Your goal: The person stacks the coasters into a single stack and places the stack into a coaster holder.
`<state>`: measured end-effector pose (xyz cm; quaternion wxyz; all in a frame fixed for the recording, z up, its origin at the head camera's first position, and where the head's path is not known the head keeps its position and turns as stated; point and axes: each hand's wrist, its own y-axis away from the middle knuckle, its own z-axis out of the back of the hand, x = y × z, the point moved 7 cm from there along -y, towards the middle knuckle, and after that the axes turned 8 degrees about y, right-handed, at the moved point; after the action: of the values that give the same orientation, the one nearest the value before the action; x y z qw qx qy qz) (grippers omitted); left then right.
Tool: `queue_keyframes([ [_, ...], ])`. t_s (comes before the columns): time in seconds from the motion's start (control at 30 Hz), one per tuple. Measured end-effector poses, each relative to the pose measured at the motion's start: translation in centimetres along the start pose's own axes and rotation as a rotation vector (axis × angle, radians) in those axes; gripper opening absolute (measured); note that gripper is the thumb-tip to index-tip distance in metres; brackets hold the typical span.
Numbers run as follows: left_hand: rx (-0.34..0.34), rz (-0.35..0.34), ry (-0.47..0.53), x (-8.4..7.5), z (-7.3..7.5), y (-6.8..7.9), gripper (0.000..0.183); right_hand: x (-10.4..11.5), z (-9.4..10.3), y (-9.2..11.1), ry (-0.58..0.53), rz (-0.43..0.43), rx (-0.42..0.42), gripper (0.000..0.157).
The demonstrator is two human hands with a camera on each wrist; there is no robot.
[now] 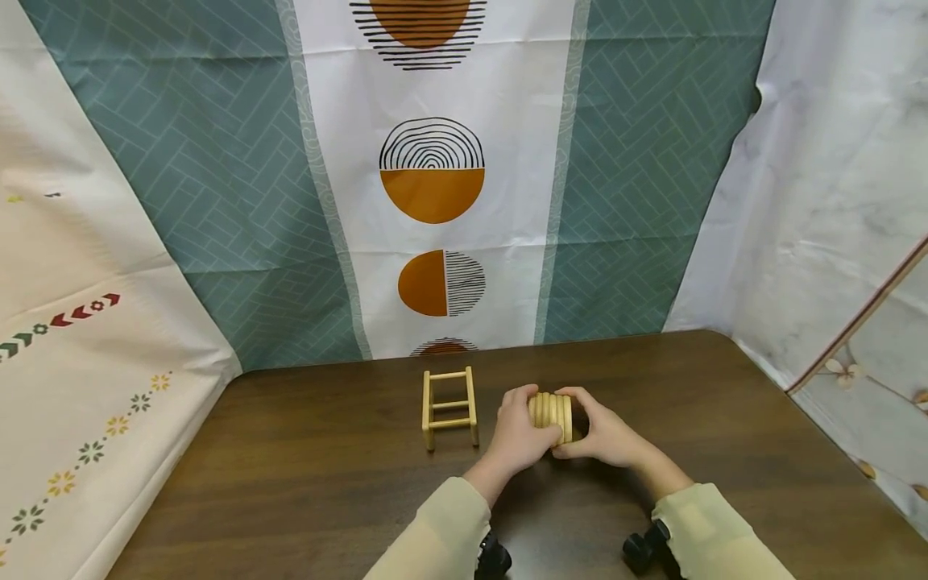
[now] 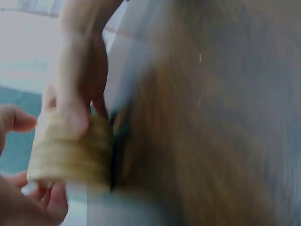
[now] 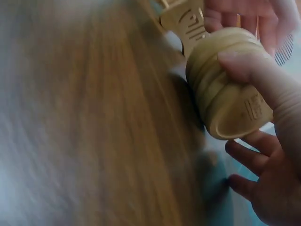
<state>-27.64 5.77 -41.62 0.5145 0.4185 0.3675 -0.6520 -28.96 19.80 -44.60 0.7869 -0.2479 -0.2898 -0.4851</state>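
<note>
A stack of round, pale wooden coasters [image 1: 548, 411] is held on its side between both hands over the table. My left hand [image 1: 516, 432] grips it from the left, thumb at the near side and fingers at the far side. From the right, my right hand [image 1: 607, 435] holds it in the same way. An engraved mark shows on the end coaster [image 3: 242, 113] in the right wrist view. The left wrist view blurs the stack [image 2: 70, 162]. Just left of the hands stands a small wooden rack [image 1: 451, 423] made of thin bars.
The dark brown wooden table [image 1: 312, 475] stretches out on both sides of the hands. A green and white patterned cloth [image 1: 623, 161] hangs behind its far edge. Pale cloths [image 1: 94, 387] hang at the left and right sides.
</note>
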Motion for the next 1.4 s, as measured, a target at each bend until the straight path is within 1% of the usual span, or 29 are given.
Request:
queue_keyframes([
  [0.07,0.1,-0.019,-0.013,0.3,0.1,-0.2,0.08,-0.1,0.1,-0.1,-0.005,0.002,0.021,0.088],
  [0.17,0.223,-0.065,-0.063,0.6,0.2,-0.5,0.086,0.2,0.4,-0.3,0.003,0.019,0.037,0.09],
  [0.23,0.272,-0.107,-0.116,0.7,0.2,-0.6,0.085,0.3,0.5,-0.3,0.013,0.027,0.047,0.091],
  [0.33,0.31,-0.164,-0.221,0.7,0.1,-0.9,0.084,0.4,0.5,-0.4,0.02,0.042,0.059,0.091],
  [0.47,0.332,-0.21,-0.336,0.6,-0.3,-1.2,0.085,0.4,0.5,-0.4,-0.009,0.065,0.077,0.087],
  [0.63,0.326,-0.212,-0.378,0.6,-0.6,-1.6,0.086,0.2,0.7,-0.3,-0.019,0.065,0.071,0.082],
  [0.8,0.328,-0.18,-0.386,1.2,-1.0,-2.0,0.09,0.1,0.8,-0.3,-0.015,0.069,0.047,0.083],
  [0.97,0.357,-0.186,-0.37,1.5,-1.1,-2.2,0.097,0.0,0.9,-0.3,-0.024,0.071,0.047,0.083],
  [1.07,0.357,-0.196,-0.332,1.5,-1.0,-2.3,0.094,0.0,0.9,-0.3,-0.038,0.077,0.054,0.083],
  [1.2,0.335,-0.193,-0.299,1.6,-0.7,-2.5,0.089,0.2,0.7,-0.4,-0.054,0.085,0.062,0.081],
  [1.3,0.326,-0.188,-0.291,1.7,-0.6,-2.5,0.087,0.3,0.7,-0.5,-0.049,0.082,0.059,0.079],
  [1.4,0.331,-0.184,-0.287,1.8,-0.6,-2.4,0.085,0.4,0.6,-0.5,-0.046,0.084,0.059,0.077],
])
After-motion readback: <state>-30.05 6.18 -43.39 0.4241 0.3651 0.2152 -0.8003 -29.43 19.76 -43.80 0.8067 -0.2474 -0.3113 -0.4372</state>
